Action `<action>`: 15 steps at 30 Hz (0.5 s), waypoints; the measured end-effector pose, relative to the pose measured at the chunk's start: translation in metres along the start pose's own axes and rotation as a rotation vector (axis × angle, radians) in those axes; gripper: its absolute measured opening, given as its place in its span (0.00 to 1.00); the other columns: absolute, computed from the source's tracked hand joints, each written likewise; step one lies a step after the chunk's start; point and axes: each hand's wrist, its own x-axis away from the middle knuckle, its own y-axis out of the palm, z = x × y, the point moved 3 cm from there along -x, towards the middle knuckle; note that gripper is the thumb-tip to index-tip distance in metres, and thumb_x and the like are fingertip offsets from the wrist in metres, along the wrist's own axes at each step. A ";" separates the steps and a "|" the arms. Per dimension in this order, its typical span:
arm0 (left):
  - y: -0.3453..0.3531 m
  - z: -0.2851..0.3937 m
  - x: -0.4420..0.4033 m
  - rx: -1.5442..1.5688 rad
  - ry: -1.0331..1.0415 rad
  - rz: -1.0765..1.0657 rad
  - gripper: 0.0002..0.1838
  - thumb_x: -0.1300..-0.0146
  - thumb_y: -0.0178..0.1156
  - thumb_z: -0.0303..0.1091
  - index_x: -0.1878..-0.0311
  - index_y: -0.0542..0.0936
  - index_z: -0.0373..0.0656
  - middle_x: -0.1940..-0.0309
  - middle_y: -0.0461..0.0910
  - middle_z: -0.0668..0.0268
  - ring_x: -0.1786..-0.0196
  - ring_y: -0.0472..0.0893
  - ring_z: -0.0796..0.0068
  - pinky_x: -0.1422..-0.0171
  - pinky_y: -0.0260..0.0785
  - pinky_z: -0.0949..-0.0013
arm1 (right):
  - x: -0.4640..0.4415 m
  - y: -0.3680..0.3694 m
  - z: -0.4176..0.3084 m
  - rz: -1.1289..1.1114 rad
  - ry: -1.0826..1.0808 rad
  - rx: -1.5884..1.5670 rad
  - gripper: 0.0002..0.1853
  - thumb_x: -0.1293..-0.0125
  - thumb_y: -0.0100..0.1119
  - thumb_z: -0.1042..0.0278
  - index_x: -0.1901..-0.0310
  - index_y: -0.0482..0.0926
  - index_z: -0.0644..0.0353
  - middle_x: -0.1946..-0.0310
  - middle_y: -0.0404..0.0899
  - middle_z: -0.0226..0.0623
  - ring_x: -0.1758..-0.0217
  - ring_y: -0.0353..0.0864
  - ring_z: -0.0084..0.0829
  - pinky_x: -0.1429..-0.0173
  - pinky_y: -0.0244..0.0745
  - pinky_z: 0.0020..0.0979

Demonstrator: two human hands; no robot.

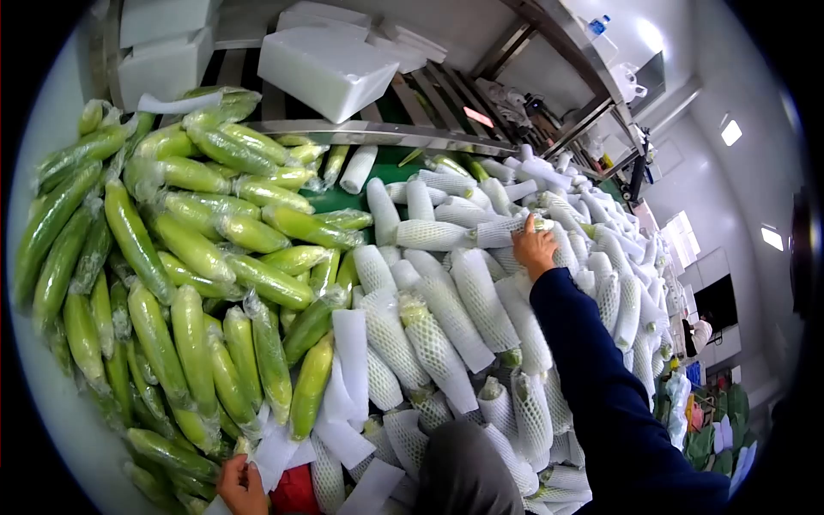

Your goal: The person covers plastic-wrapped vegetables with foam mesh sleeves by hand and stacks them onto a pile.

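Note:
Long green vegetables (189,245), wrapped in clear film, are heaped on the left. Beside them, across the middle and right, lie many similar ones in white foam net sleeves (481,296). My right hand (536,249) reaches far into the sleeved pile, its fingers closed round the end of a foam-sleeved vegetable (500,233). At the lower left, my left hand (243,487) has its fingers pinched together by a pale tip at the edge of the green heap; what they hold is not clear. White foam strips (350,365) lie between the two heaps, close to that hand.
A white foam box (326,64) stands on a slatted metal conveyor behind the heaps, with more foam boxes (167,64) at the back left. A metal shelf frame (575,94) rises at the upper right. Something red (294,491) shows near my knee (468,472).

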 end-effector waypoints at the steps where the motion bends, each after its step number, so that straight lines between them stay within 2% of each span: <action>1: -0.002 0.009 -0.003 -0.017 -0.019 -0.002 0.10 0.35 0.64 0.30 0.53 0.83 0.37 0.70 0.82 0.59 0.68 0.80 0.65 0.61 0.73 0.63 | -0.008 0.004 -0.003 -0.013 -0.022 0.065 0.41 0.31 0.48 0.39 0.22 0.50 0.48 0.34 0.65 0.64 0.28 0.61 0.60 0.33 0.57 0.62; 2: -0.005 0.012 -0.001 -0.034 -0.039 -0.011 0.10 0.35 0.64 0.30 0.53 0.83 0.37 0.70 0.82 0.58 0.68 0.80 0.64 0.60 0.73 0.62 | -0.016 0.005 -0.002 0.000 -0.070 0.119 0.40 0.31 0.48 0.39 0.23 0.50 0.48 0.32 0.63 0.63 0.30 0.63 0.59 0.33 0.57 0.62; 3: -0.002 -0.001 0.000 0.023 -0.025 0.013 0.09 0.37 0.63 0.27 0.54 0.82 0.37 0.70 0.81 0.59 0.69 0.79 0.67 0.63 0.71 0.65 | -0.009 -0.016 -0.009 -0.027 -0.065 0.213 0.40 0.31 0.49 0.39 0.23 0.51 0.49 0.33 0.64 0.62 0.30 0.63 0.59 0.34 0.58 0.63; 4: 0.008 -0.023 -0.002 0.079 -0.018 0.050 0.09 0.39 0.63 0.23 0.55 0.81 0.36 0.70 0.80 0.60 0.70 0.77 0.71 0.65 0.69 0.68 | -0.002 -0.026 -0.016 0.152 -0.061 0.201 0.38 0.33 0.54 0.43 0.26 0.58 0.51 0.36 0.67 0.63 0.31 0.62 0.59 0.36 0.58 0.65; 5: 0.012 -0.048 0.008 0.115 -0.031 0.099 0.09 0.41 0.62 0.20 0.56 0.80 0.36 0.70 0.78 0.61 0.70 0.76 0.74 0.68 0.67 0.72 | 0.005 -0.037 -0.026 0.270 -0.082 0.047 0.38 0.37 0.59 0.48 0.27 0.60 0.52 0.36 0.67 0.61 0.31 0.63 0.58 0.34 0.59 0.61; 7: 0.000 -0.038 0.008 -0.002 0.061 0.130 0.08 0.42 0.62 0.20 0.58 0.81 0.37 0.71 0.79 0.57 0.71 0.78 0.67 0.68 0.69 0.68 | 0.070 -0.068 -0.076 0.684 -0.503 -0.359 0.33 0.40 0.64 0.66 0.33 0.68 0.56 0.39 0.71 0.53 0.35 0.68 0.53 0.35 0.64 0.50; 8: -0.006 -0.026 0.006 -0.008 0.022 0.127 0.08 0.42 0.63 0.21 0.58 0.81 0.37 0.70 0.79 0.56 0.70 0.79 0.64 0.68 0.71 0.66 | 0.128 -0.091 -0.109 0.668 -0.757 -0.536 0.24 0.40 0.62 0.69 0.40 0.74 0.59 0.48 0.77 0.49 0.43 0.74 0.50 0.41 0.70 0.45; 9: -0.009 -0.014 0.007 -0.007 -0.012 0.111 0.08 0.42 0.64 0.22 0.58 0.81 0.38 0.70 0.79 0.56 0.70 0.80 0.62 0.67 0.72 0.64 | 0.192 -0.098 -0.134 0.404 -0.872 -0.649 0.19 0.40 0.61 0.70 0.46 0.78 0.59 0.59 0.82 0.42 0.56 0.80 0.46 0.53 0.76 0.41; 10: -0.010 -0.011 0.008 -0.047 -0.014 0.087 0.09 0.43 0.65 0.23 0.58 0.81 0.38 0.69 0.80 0.56 0.69 0.81 0.60 0.66 0.73 0.63 | 0.246 -0.067 -0.152 0.045 -1.057 -0.699 0.17 0.41 0.65 0.68 0.49 0.80 0.59 0.66 0.83 0.39 0.66 0.83 0.42 0.64 0.78 0.38; 11: -0.008 -0.010 0.009 -0.072 -0.005 0.056 0.10 0.44 0.66 0.24 0.58 0.81 0.39 0.68 0.80 0.57 0.68 0.82 0.57 0.65 0.74 0.61 | 0.319 -0.077 -0.174 -0.341 -1.076 -0.991 0.17 0.40 0.67 0.63 0.51 0.81 0.58 0.68 0.84 0.40 0.69 0.84 0.40 0.67 0.79 0.37; 12: -0.006 -0.011 0.010 -0.148 0.042 0.057 0.11 0.44 0.66 0.25 0.57 0.81 0.40 0.67 0.80 0.57 0.67 0.82 0.55 0.64 0.74 0.60 | 0.373 -0.076 -0.194 -0.323 -1.136 -0.898 0.19 0.39 0.69 0.57 0.51 0.81 0.59 0.68 0.85 0.43 0.68 0.86 0.42 0.63 0.80 0.38; 14: -0.003 -0.007 0.005 -0.198 0.125 0.082 0.13 0.46 0.67 0.27 0.56 0.81 0.40 0.63 0.80 0.57 0.66 0.81 0.51 0.63 0.75 0.58 | 0.441 -0.062 -0.238 -0.613 -1.055 -0.862 0.21 0.39 0.69 0.56 0.50 0.80 0.60 0.67 0.84 0.45 0.65 0.85 0.48 0.61 0.80 0.43; 15: -0.004 -0.003 0.004 -0.216 0.101 0.111 0.15 0.46 0.67 0.28 0.54 0.81 0.40 0.59 0.80 0.57 0.61 0.81 0.50 0.58 0.74 0.57 | 0.465 -0.054 -0.258 -0.719 -1.007 -0.813 0.22 0.40 0.69 0.56 0.49 0.79 0.60 0.64 0.84 0.47 0.63 0.85 0.50 0.59 0.80 0.44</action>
